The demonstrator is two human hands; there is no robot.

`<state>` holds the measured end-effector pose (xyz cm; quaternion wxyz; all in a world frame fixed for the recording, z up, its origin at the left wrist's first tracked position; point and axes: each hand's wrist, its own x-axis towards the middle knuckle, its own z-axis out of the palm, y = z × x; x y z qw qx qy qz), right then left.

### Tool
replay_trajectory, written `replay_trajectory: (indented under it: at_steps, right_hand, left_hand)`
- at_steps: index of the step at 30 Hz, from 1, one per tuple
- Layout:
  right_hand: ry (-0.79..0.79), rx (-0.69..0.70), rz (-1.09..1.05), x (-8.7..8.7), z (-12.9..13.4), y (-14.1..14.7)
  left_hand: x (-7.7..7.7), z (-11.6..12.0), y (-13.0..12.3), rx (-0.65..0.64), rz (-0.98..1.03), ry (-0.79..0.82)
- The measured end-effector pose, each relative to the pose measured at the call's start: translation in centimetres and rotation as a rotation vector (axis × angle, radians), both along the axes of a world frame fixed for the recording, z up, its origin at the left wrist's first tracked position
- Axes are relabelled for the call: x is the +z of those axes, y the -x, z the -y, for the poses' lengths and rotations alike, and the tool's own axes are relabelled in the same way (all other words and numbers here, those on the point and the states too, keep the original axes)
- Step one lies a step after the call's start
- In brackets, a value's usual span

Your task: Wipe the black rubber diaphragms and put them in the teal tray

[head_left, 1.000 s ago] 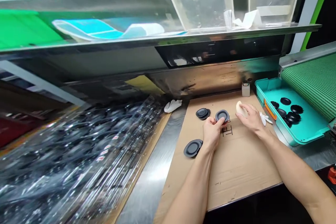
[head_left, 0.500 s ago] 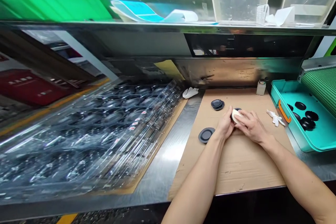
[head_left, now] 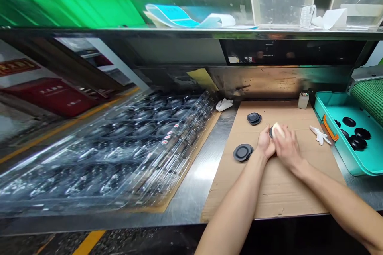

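Over the cardboard sheet, my left hand is closed around a dark round part, mostly hidden by the fingers and by what lies on it. My right hand presses a cream-white pad, perhaps a sponge or folded cloth, onto that part. Left of my hands lie two small groups of flat black discs, one farther back and one nearer. Their stacked edges overlap slightly.
Clear plastic trays with dark round parts are stacked at left. A teal bin with several black discs stands right. On the cardboard are a small bottle and a white glove. A crumpled white cloth lies behind.
The view has swung slightly left, so the scene sits farther right. My right hand has turned and its fingers now reach more upright over the pad; both hands keep their hold.
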<state>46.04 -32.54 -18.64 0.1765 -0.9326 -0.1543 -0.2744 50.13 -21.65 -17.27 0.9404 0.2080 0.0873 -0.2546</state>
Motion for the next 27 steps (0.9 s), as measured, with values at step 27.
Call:
replay_trajectory:
  at_steps: [27]
  right_hand:
    - [-0.353,-0.039,-0.292,1.2,2.5,-0.8]
  left_hand:
    - [-0.2,1.4,0.0,0.046,0.094,-0.050]
